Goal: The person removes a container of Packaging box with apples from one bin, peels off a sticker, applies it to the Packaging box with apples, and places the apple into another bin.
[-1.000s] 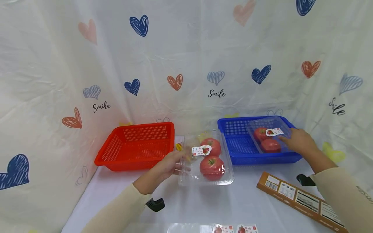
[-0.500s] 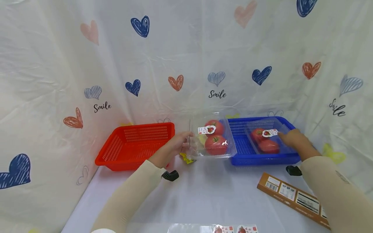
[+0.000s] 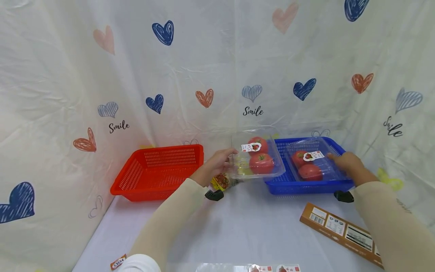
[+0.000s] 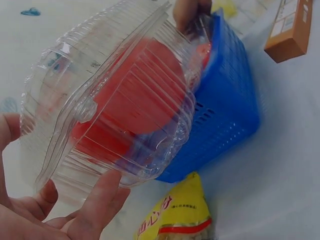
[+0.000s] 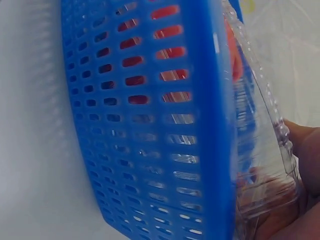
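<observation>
My left hand (image 3: 217,161) grips the left edge of a clear plastic fruit box (image 4: 75,100), thumb over the top and fingers underneath. Two red, tomato-like fruits (image 3: 261,163) and a small printed label (image 3: 251,147) show on it. The box is raised, overlapping the left end of the blue basket (image 3: 306,187) in the head view. My right hand (image 3: 350,165) pinches the right edge of a second clear box (image 5: 262,150), which sits tilted in the blue basket. It too has two red fruits (image 3: 310,172) and a label (image 3: 313,155).
A red basket (image 3: 156,192) stands at the left. Beneath the raised box lies a yellow printed packet (image 4: 185,210). A long brown carton (image 3: 340,230) lies front right. Label strips (image 3: 259,268) lie at the front edge, and a small orange packet (image 3: 118,262) near my left sleeve.
My left hand has carried its box up, back and right, toward the blue basket, uncovering the yellow packet. My right hand stays at the second box, which has shifted slightly left.
</observation>
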`<state>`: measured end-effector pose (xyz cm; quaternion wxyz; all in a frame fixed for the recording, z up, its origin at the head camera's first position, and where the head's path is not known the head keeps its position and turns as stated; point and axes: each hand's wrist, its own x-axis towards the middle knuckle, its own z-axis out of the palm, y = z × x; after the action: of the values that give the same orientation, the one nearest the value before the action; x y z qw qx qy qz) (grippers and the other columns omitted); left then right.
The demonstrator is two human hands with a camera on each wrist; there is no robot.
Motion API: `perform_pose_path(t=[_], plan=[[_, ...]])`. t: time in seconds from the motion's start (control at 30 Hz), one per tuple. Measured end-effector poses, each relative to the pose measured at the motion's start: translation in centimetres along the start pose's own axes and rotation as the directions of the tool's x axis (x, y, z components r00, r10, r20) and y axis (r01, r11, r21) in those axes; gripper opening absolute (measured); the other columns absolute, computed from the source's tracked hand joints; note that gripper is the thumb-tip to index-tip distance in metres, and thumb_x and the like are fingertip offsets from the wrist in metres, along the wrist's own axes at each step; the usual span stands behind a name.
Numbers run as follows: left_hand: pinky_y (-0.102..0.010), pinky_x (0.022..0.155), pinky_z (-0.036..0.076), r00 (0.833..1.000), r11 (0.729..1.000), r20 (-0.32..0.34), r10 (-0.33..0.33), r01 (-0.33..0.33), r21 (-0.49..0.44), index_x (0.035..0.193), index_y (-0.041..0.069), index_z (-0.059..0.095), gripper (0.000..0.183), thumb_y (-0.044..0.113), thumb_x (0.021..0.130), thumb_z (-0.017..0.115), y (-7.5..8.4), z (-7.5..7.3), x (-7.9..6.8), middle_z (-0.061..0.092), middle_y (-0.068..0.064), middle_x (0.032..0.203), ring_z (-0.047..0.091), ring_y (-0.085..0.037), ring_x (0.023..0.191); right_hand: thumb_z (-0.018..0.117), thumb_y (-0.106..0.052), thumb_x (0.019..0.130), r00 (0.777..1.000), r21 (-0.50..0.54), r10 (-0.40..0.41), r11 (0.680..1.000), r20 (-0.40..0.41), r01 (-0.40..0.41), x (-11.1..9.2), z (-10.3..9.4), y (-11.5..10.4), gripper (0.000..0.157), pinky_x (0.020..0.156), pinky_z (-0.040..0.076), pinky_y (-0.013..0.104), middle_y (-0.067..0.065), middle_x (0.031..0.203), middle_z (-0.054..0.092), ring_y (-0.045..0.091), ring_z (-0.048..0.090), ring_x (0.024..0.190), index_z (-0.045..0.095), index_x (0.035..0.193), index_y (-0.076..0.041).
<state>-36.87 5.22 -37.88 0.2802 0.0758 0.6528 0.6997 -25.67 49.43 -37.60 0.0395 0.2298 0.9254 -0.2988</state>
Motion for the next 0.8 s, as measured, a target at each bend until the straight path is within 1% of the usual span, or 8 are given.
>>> perform_pose_path(t=[0.07, 0.13, 0.27, 0.33, 0.5, 0.6, 0.63, 0.8], plan=[[-0.039, 0.078, 0.057, 1.0, 1.0, -0.003, 0.002, -0.002, -0.008, 0.125, 0.008, 0.054, 0.048, 0.034, 0.087, 0.067, 0.1, 0.6, 0.6, 0.054, -0.017, 0.123, 0.065, -0.032, 0.097, 0.031, -0.062, 0.097, 1.0, -0.014, -0.024, 1.0, -0.013, 0.024, 0.0, -0.3, 0.1, 0.1, 0.079, 0.049, 0.052, 0.041, 0.11, 0.041, 0.045, 0.048, 0.091, 0.026, 0.126, 0.034], [-0.04, 0.076, 0.057, 1.0, 1.0, -0.006, 0.006, -0.006, -0.019, 0.122, 0.008, 0.056, 0.045, 0.034, 0.086, 0.068, 0.3, 1.2, 1.3, 0.056, -0.016, 0.118, 0.067, -0.032, 0.09, 0.033, -0.062, 0.097, 0.999, -0.006, -0.047, 0.999, -0.027, 0.046, 0.0, -0.4, 0.2, 0.096, 0.072, 0.05, 0.049, 0.038, 0.101, 0.047, 0.041, 0.053, 0.084, 0.035, 0.123, 0.031], [-0.041, 0.072, 0.058, 1.0, 0.998, -0.015, 0.011, -0.012, -0.063, 0.112, 0.008, 0.061, 0.038, 0.03, 0.082, 0.07, 0.5, 2.4, 2.4, 0.06, -0.014, 0.106, 0.068, -0.031, 0.082, 0.037, -0.061, 0.096, 0.999, 0.109, -0.042, 0.993, -0.009, 0.043, 0.2, -0.8, 0.5, 0.087, 0.06, 0.05, 0.041, 0.021, 0.081, 0.059, 0.029, 0.059, 0.068, 0.051, 0.114, 0.023], [-0.041, 0.07, 0.058, 1.0, 0.998, -0.02, 0.012, -0.014, -0.065, 0.109, 0.008, 0.063, 0.035, 0.029, 0.081, 0.07, 0.6, 3.0, 2.8, 0.062, -0.013, 0.102, 0.068, -0.03, 0.08, 0.039, -0.062, 0.096, 0.999, 0.162, -0.044, 0.986, 0.008, 0.042, 0.3, -1.0, 0.6, 0.086, 0.06, 0.051, 0.04, 0.014, 0.078, 0.065, 0.025, 0.061, 0.066, 0.054, 0.115, 0.021], [-0.037, 0.067, 0.058, 0.999, 1.0, -0.054, 0.002, -0.004, -0.03, 0.11, 0.011, 0.066, 0.037, 0.034, 0.081, 0.071, 0.8, 4.0, 3.4, 0.065, -0.012, 0.099, 0.068, -0.027, 0.075, 0.045, -0.062, 0.093, 0.994, 0.28, -0.103, 0.956, 0.035, 0.089, 0.5, -1.8, 0.5, 0.099, 0.072, 0.056, 0.044, 0.025, 0.097, 0.069, 0.027, 0.069, 0.08, 0.034, 0.13, 0.029], [-0.036, 0.066, 0.058, 0.997, 1.0, -0.076, -0.01, 0.008, -0.028, 0.115, 0.012, 0.065, 0.041, 0.035, 0.082, 0.071, 0.7, 4.3, 3.6, 0.064, -0.013, 0.101, 0.068, -0.025, 0.073, 0.049, -0.057, 0.094, 0.991, 0.349, -0.128, 0.931, 0.047, 0.103, 0.4, -2.4, 0.2, 0.098, 0.077, 0.056, 0.046, 0.022, 0.096, 0.069, 0.027, 0.068, 0.083, 0.026, 0.132, 0.03], [-0.036, 0.066, 0.058, 0.996, 0.999, -0.084, -0.013, 0.01, -0.032, 0.116, 0.012, 0.064, 0.042, 0.035, 0.082, 0.071, 0.8, 4.5, 3.6, 0.064, -0.014, 0.101, 0.068, -0.026, 0.073, 0.048, -0.056, 0.095, 0.989, 0.361, -0.134, 0.927, 0.062, 0.103, 0.2, -2.7, 0.0, 0.097, 0.08, 0.055, 0.047, 0.027, 0.102, 0.067, 0.028, 0.068, 0.085, 0.024, 0.134, 0.029], [-0.039, 0.068, 0.058, 0.996, 0.998, -0.085, -0.024, 0.019, -0.063, 0.125, 0.006, 0.059, 0.055, 0.036, 0.081, 0.073, 1.0, 5.4, 3.9, 0.061, -0.021, 0.115, 0.068, -0.034, 0.09, 0.045, -0.055, 0.097, 0.988, 0.388, -0.125, 0.918, 0.087, 0.082, -0.5, -4.1, -0.5, 0.095, 0.084, 0.054, 0.048, 0.028, 0.111, 0.063, 0.024, 0.067, 0.086, 0.02, 0.137, 0.028]])
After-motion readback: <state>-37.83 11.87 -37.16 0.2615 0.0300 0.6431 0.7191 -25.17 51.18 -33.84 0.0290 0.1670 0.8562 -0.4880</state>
